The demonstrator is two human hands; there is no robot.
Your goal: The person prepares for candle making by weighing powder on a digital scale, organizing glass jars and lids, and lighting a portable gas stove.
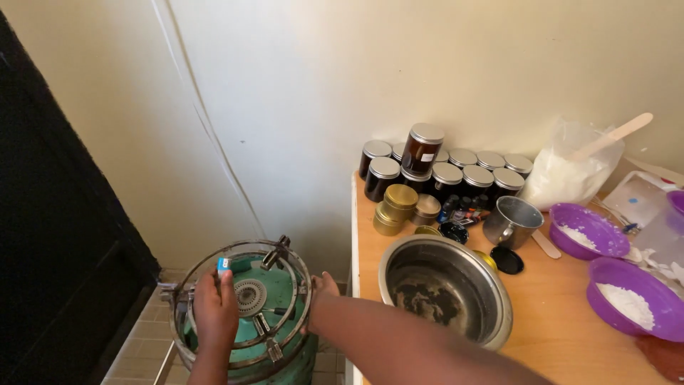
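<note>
My left hand (pixel 215 308) is low at the near left, over the top of a green gas cylinder stove (pixel 246 314) that stands on the tiled floor. Its fingers are pinched shut on a small blue lighter (pixel 224 264), held just left of the burner (pixel 250 296) in the middle of the metal ring stand. My right hand (pixel 322 286) reaches across to the stove's right edge — the fingers curl over the outer ring, touching it, though I cannot tell how tightly they close.

Right of my forearm, on the near part of the wooden table (pixel 548 314), sits a large steel bowl (pixel 445 289) with dark residue inside. Further right lie two purple bowls (pixel 630 296) holding white flakes. Behind the steel bowl stands a metal mug (pixel 511 222) with a black lid (pixel 506 260) beside it, and left of that a small stack of gold tins (pixel 396 208).

At the far edge, against the wall, a cluster of dark jars (pixel 445 167) with silver lids is lined up — one stacked on top. To their right a clear bag (pixel 570 167) of white flakes holds a wooden spatula (pixel 614 135).
</note>
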